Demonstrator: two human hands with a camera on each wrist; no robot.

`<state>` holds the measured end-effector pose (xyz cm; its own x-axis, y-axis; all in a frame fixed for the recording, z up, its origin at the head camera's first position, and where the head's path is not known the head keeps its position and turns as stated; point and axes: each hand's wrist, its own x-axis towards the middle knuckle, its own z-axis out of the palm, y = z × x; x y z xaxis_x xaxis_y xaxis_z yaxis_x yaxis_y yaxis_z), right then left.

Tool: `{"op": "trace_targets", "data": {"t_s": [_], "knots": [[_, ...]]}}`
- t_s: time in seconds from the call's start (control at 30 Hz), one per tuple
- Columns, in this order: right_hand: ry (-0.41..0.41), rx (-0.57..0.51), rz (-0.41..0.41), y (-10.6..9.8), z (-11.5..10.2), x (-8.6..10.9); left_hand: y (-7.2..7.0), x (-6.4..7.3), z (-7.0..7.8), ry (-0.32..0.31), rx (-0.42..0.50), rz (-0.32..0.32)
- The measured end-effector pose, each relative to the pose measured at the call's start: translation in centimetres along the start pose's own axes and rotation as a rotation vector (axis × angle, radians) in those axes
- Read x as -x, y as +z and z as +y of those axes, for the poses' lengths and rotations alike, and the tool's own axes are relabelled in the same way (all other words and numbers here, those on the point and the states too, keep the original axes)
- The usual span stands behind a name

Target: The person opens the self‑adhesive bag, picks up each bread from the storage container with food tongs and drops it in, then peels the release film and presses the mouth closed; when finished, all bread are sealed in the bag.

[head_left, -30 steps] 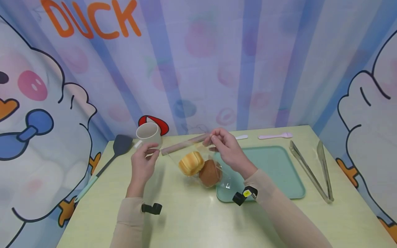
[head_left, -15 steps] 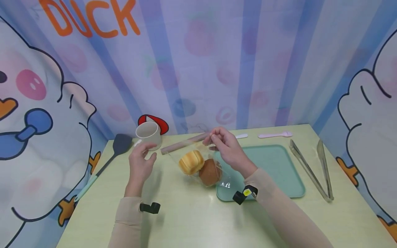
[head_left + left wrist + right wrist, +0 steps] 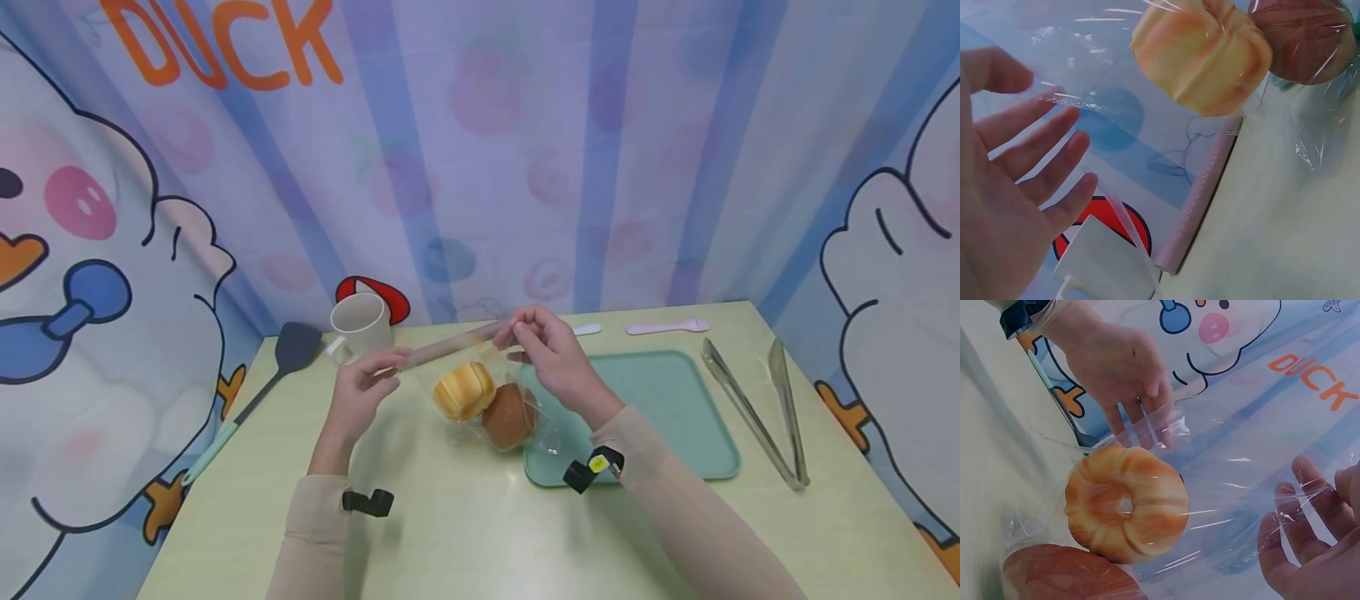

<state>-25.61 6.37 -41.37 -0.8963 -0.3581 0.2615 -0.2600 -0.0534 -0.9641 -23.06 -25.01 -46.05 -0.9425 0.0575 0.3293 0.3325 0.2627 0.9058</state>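
Observation:
A clear plastic bag [image 3: 1229, 494] hangs above the table with two bread pieces inside: a golden ridged bun [image 3: 465, 392] and a round brown bun [image 3: 511, 418]. My right hand [image 3: 553, 358] pinches the bag's upper edge between thumb and fingers. At the bag's left side is my left hand [image 3: 363, 402]. Its fingers [image 3: 1054, 147] are spread and fairly straight, with the thumb apart from them. The film's rim passes by these fingertips; whether they touch it I cannot tell. Behind the bag lies a pinkish rod [image 3: 450, 345].
A green tray [image 3: 645, 425] lies on the right, partly under my right forearm. Beyond it are metal tongs [image 3: 750, 425], with a pink fork [image 3: 667, 327] and a white utensil handle [image 3: 587, 330] behind. At left stand a white mug [image 3: 363, 327] and a dark spatula [image 3: 297, 348].
My left hand first drew slightly left, its fingertips parting, then moved right toward the bag's edge. My right hand and the bag of buns have stayed nearly in place.

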Motion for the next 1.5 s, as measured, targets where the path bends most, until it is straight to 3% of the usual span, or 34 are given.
{"op": "trace_targets", "data": {"t_s": [0.17, 0.3, 0.43, 0.63, 0.73, 0.93, 1.1, 1.23, 1.5], "knots": [[-0.003, -0.033, 0.014, 0.0, 0.0, -0.2, 0.4, 0.0, -0.1, 0.036, -0.003, 0.021], [-0.002, -0.053, 0.049, 0.1, -0.1, -0.5, 0.8, -0.1, -0.1, 0.012, -0.030, 0.107], [-0.003, -0.053, 0.115, 0.0, 0.2, -0.8, 0.8, 0.0, 0.0, -0.005, 0.001, 0.173], [0.007, -0.077, 0.152, -0.5, 0.7, -0.9, 1.3, 0.1, 0.3, 0.080, 0.179, 0.185], [0.031, -0.117, 0.143, -0.5, 1.0, -0.9, 1.9, 0.0, 0.6, 0.115, 0.216, 0.200], [0.057, -0.123, 0.091, -0.5, 1.8, -0.7, 2.9, -0.3, 0.9, 0.090, 0.209, 0.222], [0.012, 0.008, 0.039, -0.6, 2.7, -0.5, 3.2, -0.4, 0.8, 0.058, 0.179, 0.230], [-0.033, 0.119, 0.056, -0.7, 2.8, -0.6, 3.2, -0.4, 0.7, 0.052, 0.147, 0.231], [0.002, 0.036, 0.085, -1.7, 2.5, -0.6, 2.2, -0.1, 1.0, 0.045, 0.194, 0.261]]}}
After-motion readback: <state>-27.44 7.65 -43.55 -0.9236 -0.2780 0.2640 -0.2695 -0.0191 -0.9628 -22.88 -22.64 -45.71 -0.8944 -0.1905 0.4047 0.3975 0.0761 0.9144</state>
